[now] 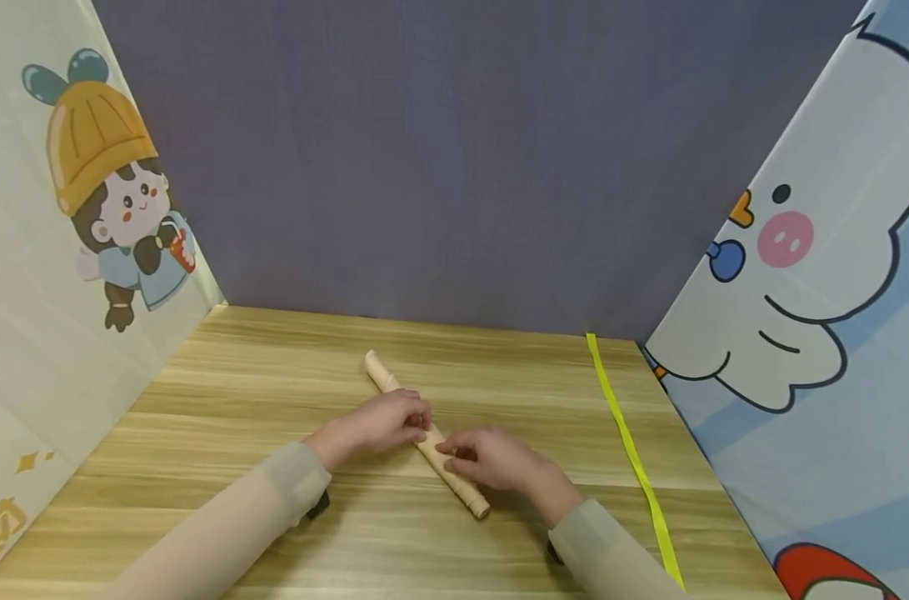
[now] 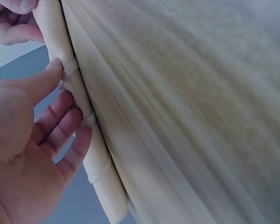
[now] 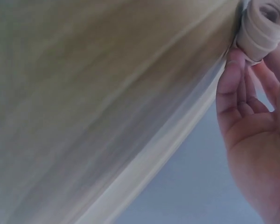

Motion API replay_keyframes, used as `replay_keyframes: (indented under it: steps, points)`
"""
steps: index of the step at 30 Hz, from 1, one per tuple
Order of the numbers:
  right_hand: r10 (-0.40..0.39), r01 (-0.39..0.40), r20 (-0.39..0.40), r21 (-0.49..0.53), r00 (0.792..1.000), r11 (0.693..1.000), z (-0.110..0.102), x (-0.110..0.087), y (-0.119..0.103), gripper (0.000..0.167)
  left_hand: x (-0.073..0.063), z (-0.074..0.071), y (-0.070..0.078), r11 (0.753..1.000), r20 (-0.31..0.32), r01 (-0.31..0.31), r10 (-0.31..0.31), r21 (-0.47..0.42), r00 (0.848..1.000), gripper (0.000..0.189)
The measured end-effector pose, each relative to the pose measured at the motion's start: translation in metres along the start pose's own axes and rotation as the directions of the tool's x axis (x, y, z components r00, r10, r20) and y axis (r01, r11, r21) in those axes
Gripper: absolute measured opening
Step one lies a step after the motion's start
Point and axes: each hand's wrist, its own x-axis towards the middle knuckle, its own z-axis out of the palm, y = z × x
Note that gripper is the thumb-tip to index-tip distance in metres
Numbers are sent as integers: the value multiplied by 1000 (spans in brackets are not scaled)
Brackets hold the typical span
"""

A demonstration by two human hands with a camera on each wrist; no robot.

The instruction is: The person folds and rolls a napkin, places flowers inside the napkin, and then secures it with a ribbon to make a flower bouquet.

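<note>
A slim beige roll [image 1: 457, 486] lies slantwise on the wooden table, its far end pointing up and left. Thin bands [image 2: 71, 69] of the same pale colour wind around it, and its near end shows rolled layers in the right wrist view. My left hand [image 1: 387, 419] holds the roll around its middle, thumb beside a band and fingers bent against its side. Closer to the near end, my right hand [image 1: 495, 458] grips the roll between thumb and fingers. The hands cover part of the roll in the head view.
A bright yellow strip [image 1: 634, 458] runs down the right side of the wood-grain table [image 1: 289, 375]. A grey-purple panel [image 1: 424, 167] stands behind the table. Printed cartoon panels flank it on the left [image 1: 49, 358] and right [image 1: 859, 350].
</note>
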Motion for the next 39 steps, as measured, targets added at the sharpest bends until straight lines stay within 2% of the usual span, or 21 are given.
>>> replay_keyframes:
  steps: [5,10,19,27,32,39]
  points:
    - [-31,31,6,-7,1000,999,2,-5,-1,35,2,0,1,1000,2,-16,16,-7,1000,5]
    - [-24,24,24,-29,999,999,3,-9,-2,41,1,0,2,1000,13,-25,25,-14,1000,7]
    - [-32,34,70,-30,997,999,2,-17,3,56,-8,0,10,1000,56,-24,24,-12,998,53]
    - [-23,24,65,-16,998,1000,2,-20,1,63,-6,10,17,998,42,-44,45,-34,998,73]
    - [-2,4,45,-33,999,999,3,-21,1,65,-2,14,19,999,47,-12,14,-39,999,76]
    - [-15,16,21,-54,1000,998,2,-22,4,62,5,14,26,998,80,36,-31,-55,996,73]
